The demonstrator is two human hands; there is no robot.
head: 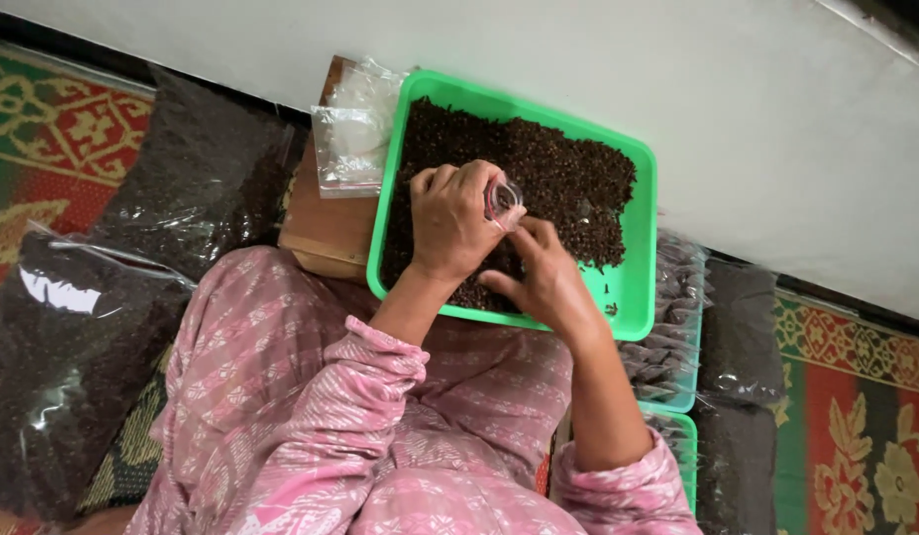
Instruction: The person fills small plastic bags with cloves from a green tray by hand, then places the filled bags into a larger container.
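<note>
A green plastic tray [638,297] rests in front of my lap, holding a heap of small dark dried pieces [578,188] like cloves. My left hand [447,226] is over the tray, closed around a small clear plastic pouch [501,198] with its mouth turned to the right. My right hand [546,279] lies on the dark pieces just below the pouch. Its fingers are loosely curled and point at the pouch's mouth. Whether it holds any pieces is hidden. Both pink sleeves are pushed up.
A stack of empty clear pouches [350,139] lies on a wooden block [321,233] left of the tray. Large clear bags of the dark pieces [73,357] sit at the left. Filled small packets [672,342] fill a pale tray at the right, beside dark bags [739,327] and a patterned mat [856,426].
</note>
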